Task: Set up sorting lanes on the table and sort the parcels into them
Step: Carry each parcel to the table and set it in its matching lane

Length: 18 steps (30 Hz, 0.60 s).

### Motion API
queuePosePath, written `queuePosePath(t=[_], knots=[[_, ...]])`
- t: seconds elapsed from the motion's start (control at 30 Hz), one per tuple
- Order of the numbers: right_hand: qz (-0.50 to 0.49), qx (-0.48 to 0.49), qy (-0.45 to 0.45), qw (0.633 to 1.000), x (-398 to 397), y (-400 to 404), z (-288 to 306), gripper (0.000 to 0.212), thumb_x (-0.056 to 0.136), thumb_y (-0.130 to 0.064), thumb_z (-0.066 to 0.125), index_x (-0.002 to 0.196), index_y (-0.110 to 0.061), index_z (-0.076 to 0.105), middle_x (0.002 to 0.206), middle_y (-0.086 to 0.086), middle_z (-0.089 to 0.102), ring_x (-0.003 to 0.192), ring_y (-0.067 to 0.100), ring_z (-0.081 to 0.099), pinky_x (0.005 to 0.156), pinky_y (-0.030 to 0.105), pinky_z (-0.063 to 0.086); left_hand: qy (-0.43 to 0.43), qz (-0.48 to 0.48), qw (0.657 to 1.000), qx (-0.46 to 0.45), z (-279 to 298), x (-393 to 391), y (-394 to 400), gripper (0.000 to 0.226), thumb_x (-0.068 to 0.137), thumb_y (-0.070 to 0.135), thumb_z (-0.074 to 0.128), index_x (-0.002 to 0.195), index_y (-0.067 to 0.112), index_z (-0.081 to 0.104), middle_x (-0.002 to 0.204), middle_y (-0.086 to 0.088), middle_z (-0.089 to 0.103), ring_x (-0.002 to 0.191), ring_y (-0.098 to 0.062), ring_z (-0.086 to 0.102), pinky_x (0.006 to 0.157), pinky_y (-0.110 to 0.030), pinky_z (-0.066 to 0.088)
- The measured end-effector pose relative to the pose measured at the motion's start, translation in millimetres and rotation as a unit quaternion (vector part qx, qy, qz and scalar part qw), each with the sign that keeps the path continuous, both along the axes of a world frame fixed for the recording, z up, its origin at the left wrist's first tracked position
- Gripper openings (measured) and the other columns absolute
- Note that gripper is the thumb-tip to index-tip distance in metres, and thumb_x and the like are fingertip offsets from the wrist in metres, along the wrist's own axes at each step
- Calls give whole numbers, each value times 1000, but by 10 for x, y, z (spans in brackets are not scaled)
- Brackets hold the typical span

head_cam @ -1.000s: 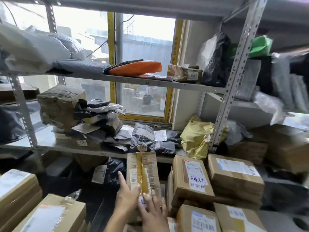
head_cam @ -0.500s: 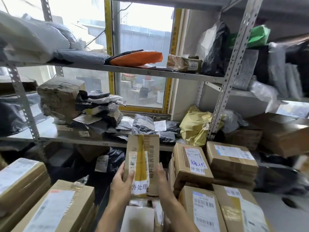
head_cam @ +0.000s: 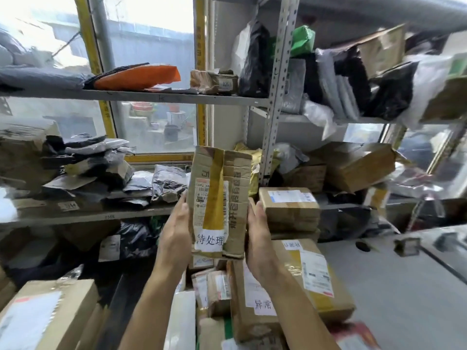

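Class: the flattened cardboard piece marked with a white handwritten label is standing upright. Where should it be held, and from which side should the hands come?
Hold the flattened cardboard piece by its two long side edges, low down, from left and right at once. It is tall, thin and creased, so an end hold would likely let it fold. The left hand and right hand already hold it this way.

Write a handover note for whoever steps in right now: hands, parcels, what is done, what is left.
Left hand and right hand each grip a side of the flattened cardboard piece, held upright in front of the shelves; it bears yellow tape and a handwritten white label.
Boxed parcels are stacked below and right of it; one box carries another handwritten label. Soft bags lie on the middle shelf.
The grey table is at right, and no lane marker stands on the visible part.
Done: the marker is picked up.
Left: probably place it on the table, set the other lanes, sort the parcels.
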State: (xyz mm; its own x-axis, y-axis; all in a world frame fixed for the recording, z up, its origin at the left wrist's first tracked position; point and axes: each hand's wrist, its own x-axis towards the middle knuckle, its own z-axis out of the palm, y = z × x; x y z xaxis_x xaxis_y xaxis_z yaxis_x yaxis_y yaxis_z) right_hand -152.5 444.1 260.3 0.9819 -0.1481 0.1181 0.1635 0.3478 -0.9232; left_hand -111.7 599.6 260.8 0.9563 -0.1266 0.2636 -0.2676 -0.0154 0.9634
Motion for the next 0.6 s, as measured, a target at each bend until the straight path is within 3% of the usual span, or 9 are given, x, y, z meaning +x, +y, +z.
queuePosePath(t=[0.13,0.23,0.27,0.33,0.4,0.5,0.6], knots=[[-2,50,-12,999,-308,-351,70,60,106,-57,11,121,-45,69,133,-4,69,127,12,62,96,26,52,-60,-12,997,55,302,-288,-410,54,96,66,23,140,48,49,127,12,67,120,-12,62,103,-50,49],[-18,87,-2,996,-505,-645,68,59,101,-70,19,140,-45,55,143,-1,62,134,18,57,109,39,46,-74,2,995,63,494,-563,-661,50,94,66,24,135,56,51,122,13,69,115,-15,64,98,-50,52],[-19,98,1,995,-578,-771,71,62,99,-72,22,146,-41,48,145,0,61,134,20,57,108,40,47,-81,1,995,64,551,-670,-759,48,95,66,24,135,58,50,123,14,68,116,-15,63,99,-50,51],[-5,94,-5,996,-802,-1056,126,56,102,-68,22,139,-39,52,134,-5,68,124,14,64,95,31,54,-93,-4,994,53,628,-924,-1006,46,97,64,24,135,59,49,124,14,67,116,-14,63,99,-50,51],[3,93,-17,996,-1022,-1356,164,50,103,-63,19,127,-41,57,123,-9,73,118,11,67,97,33,53,-90,-22,995,33,652,-1150,-1278,49,93,67,26,134,58,50,124,11,69,115,-18,65,95,-53,53],[-27,93,-25,995,-1434,-1891,168,49,103,-62,22,131,-37,55,136,2,67,130,23,60,111,45,46,-72,-66,995,7,567,-1424,-1842,49,94,61,27,135,50,54,125,6,70,113,-21,68,92,-54,56],[-52,102,-26,993,-1872,-2426,97,51,106,-57,18,135,-33,53,134,3,67,126,21,64,102,39,53,-37,-100,994,-9,389,-1672,-2401,44,97,60,31,129,50,58,125,4,70,115,-23,67,91,-52,56]])
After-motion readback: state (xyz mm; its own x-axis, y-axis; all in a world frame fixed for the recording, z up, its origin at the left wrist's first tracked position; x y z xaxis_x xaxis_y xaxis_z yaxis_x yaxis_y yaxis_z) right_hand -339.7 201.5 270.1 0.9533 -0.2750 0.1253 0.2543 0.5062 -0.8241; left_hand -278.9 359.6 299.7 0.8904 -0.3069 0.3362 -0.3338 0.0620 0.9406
